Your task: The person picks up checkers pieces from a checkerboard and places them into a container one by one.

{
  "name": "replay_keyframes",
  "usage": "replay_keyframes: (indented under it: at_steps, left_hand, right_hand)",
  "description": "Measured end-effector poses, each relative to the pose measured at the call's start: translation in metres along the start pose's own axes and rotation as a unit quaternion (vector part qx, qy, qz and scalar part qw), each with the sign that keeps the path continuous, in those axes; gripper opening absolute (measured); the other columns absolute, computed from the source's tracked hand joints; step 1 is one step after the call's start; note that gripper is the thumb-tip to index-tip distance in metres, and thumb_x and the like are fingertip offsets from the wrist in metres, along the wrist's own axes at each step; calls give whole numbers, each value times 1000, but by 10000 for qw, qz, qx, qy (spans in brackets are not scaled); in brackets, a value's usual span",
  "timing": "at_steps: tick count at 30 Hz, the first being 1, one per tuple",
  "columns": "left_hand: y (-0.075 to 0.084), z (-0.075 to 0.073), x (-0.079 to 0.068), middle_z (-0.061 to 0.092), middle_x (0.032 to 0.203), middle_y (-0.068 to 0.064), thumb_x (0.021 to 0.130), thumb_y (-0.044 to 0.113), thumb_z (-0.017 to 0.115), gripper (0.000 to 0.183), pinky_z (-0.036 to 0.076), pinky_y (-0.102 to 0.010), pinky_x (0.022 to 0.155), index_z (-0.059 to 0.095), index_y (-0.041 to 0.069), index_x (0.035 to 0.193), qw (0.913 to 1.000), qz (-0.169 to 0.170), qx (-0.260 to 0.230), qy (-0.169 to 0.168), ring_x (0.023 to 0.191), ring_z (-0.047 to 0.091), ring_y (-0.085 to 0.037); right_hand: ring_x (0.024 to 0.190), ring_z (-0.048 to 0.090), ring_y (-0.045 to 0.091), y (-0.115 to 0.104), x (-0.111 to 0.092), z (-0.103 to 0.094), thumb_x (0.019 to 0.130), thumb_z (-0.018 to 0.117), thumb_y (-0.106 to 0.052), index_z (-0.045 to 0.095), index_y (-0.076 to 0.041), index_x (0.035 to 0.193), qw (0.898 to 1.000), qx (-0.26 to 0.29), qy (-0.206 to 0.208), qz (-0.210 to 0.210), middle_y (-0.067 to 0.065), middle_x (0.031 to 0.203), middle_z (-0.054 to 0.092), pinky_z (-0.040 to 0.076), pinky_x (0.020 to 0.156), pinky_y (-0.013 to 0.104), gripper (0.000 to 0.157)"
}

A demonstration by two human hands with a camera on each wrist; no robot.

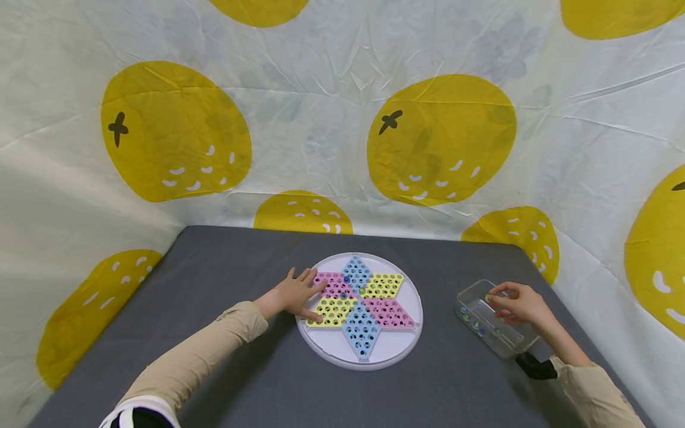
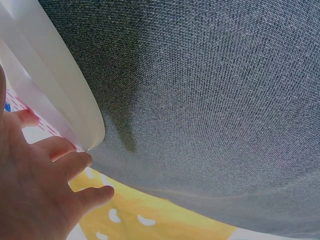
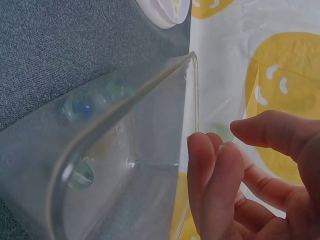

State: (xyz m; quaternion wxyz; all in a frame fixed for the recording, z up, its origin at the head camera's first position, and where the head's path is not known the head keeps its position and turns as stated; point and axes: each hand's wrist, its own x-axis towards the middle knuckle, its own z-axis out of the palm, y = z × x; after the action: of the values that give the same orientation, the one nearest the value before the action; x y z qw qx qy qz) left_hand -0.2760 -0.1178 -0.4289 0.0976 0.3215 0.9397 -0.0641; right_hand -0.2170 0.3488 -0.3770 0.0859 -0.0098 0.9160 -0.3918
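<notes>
Yellow-patterned backdrop (image 1: pixel 305 142) rises behind a grey table (image 1: pixel 257 261) as the left hand (image 1: pixel 294 294), fingers spread, touches a board (image 1: pixel 396 345) and the right hand (image 1: pixel 519 304) pinches a marble (image 1: pixel 488 298) above a box (image 1: pixel 511 349)

Soft, fairly even light fills the head view, seemingly from above, leaving the patterned cloth (image 1: pixel 310 137) pale and the table (image 1: pixel 444 374) dull grey. Diffuse shadows spread on the near side of the left sleeve (image 1: pixel 198 351) and around the right sleeve (image 1: pixel 594 392). Faint glare streaks the clear box (image 1: pixel 527 346). Wide-angle stretching swells the printed shapes toward the left and right edges. In the left wrist view, the fingers (image 2: pixel 97 197) look dim, and a dark shadow lies beside the white board (image 1: pixel 398 343). In the right wrist view, highlights trace the box's rim, while the pinched marble (image 3: pixel 219 131) is blurred.
</notes>
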Motion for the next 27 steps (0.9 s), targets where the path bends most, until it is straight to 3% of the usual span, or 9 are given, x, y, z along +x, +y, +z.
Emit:
replay_keyframes:
  at_steps: [13,27]
  left_hand:
    - [1,0,0,18,148,-19,72,69,51,92,18,-60,102,23,16,142,10000,-12,82,23,135,20,-36]
    - [0,4,4,16,148,-18,71,71,49,93,17,-60,103,21,19,143,9997,-137,193,-62,136,18,-35]
  right_hand:
    - [64,65,9,2,0,-1,89,54,-27,50,8,113,10000,-55,20,40,9,83,69,53,59,32,43]
    - [64,65,9,-3,-2,0,88,55,-30,52,4,112,9999,-107,-45,96,2,82,69,53,59,31,43]
